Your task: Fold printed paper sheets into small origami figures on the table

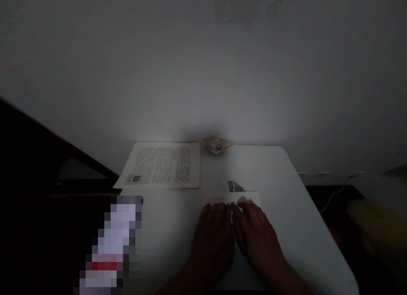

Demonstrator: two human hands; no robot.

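A folded sheet of printed paper (219,197) lies on the white table, with a pointed flap showing text and a dark picture at its far side and a pale band across its near edge. My left hand (214,231) rests palm down on the left half of that band, fingertips pressing it. Beside it, my right hand (256,231) lies on the right half with its fingers stretched forward. The two hands nearly touch at the index fingers. Their backs hide the paper's near part. Neither hand is wrapped around anything.
A printed page (165,165) with a square code lies at the table's (280,193) far left. Against the wall (203,74) stands a small folded paper shape (216,145). A pixelated pale object (111,244) is at the left edge. Right of the table, something yellowish (375,223) shows dimly.
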